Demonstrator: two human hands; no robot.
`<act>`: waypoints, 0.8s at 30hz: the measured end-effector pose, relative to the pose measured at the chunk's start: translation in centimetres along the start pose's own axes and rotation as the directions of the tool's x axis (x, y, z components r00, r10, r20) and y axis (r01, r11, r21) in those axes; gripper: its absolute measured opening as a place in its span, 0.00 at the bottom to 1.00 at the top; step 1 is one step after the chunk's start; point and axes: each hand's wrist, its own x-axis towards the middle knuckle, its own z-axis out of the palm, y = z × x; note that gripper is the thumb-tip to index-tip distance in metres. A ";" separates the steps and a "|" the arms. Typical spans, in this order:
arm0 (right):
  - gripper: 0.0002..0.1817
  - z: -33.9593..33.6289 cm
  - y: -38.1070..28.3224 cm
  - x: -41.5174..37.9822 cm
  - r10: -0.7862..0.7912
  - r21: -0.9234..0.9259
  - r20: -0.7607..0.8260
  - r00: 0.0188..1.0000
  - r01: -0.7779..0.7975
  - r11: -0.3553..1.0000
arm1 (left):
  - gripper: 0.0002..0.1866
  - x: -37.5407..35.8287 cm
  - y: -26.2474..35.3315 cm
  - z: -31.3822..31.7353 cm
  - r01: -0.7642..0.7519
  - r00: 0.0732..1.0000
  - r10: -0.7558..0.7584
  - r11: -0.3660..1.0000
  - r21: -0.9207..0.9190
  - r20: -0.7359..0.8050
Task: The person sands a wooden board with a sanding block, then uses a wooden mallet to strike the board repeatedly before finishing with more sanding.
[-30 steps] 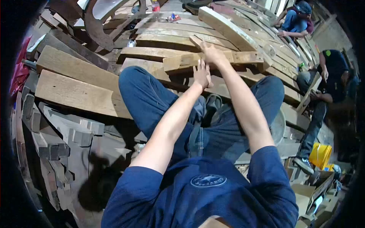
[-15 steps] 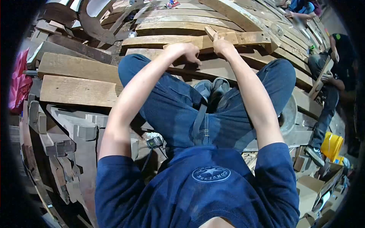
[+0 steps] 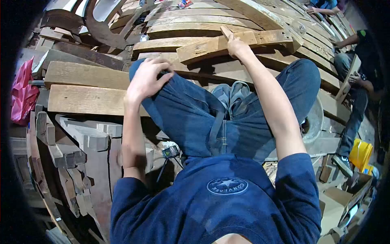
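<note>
My left hand (image 3: 151,78) hovers over or rests on my bent left knee, fingers loosely curled and apart, thumb out; I see nothing in it. My right hand (image 3: 238,47) is closed around a short, narrow wooden piece (image 3: 226,31) whose end sticks up past the fingers. That hand sits against a rough wooden plank (image 3: 199,49), which lies tilted across the slats in front of my shins. How much of the narrow piece lies under the hand is hidden.
Two wooden beams (image 3: 87,99) lie at my left. A thick beam (image 3: 248,12) crosses the slats ahead. Grey wood blocks (image 3: 93,138) are stacked lower left, near a pink bag (image 3: 23,91). At right, a person (image 3: 355,81) holds a board, with a yellow container (image 3: 360,155) nearby.
My left hand has left the plank and moved back to my left knee. The plank's left end now shows uncovered. My right hand keeps its grip in nearly the same place.
</note>
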 end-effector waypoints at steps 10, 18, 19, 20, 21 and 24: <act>0.28 1.4 0.4 1.4 0.018 0.014 -0.078 0.997 -0.017 1.000 | 0.07 -2.8 -0.9 1.0 -0.178 0.983 0.176 0.984 0.029 0.059; 0.33 1.4 0.2 1.1 0.014 0.009 -0.043 0.999 -0.014 1.000 | 0.06 -2.9 -0.8 0.5 -0.145 0.985 0.145 0.989 -0.012 0.098; 0.33 1.2 0.2 0.9 0.003 0.015 -0.040 0.999 -0.003 1.000 | 0.06 -2.9 -0.8 0.5 -0.144 0.984 0.145 0.989 -0.013 0.104; 0.33 1.0 0.2 0.6 -0.008 0.022 -0.036 0.999 0.008 1.000 | 0.06 -2.8 -0.9 0.4 -0.143 0.983 0.144 0.990 -0.014 0.111; 0.33 0.8 0.2 0.4 -0.018 0.029 -0.033 0.999 0.019 0.999 | 0.06 -2.8 -0.9 0.4 -0.143 0.983 0.144 0.990 -0.015 0.117; 0.33 0.1 -0.2 -0.4 -0.002 0.018 -0.012 1.000 0.002 1.000 | 0.06 -2.7 -0.5 0.3 -0.180 0.980 0.177 0.983 0.027 0.088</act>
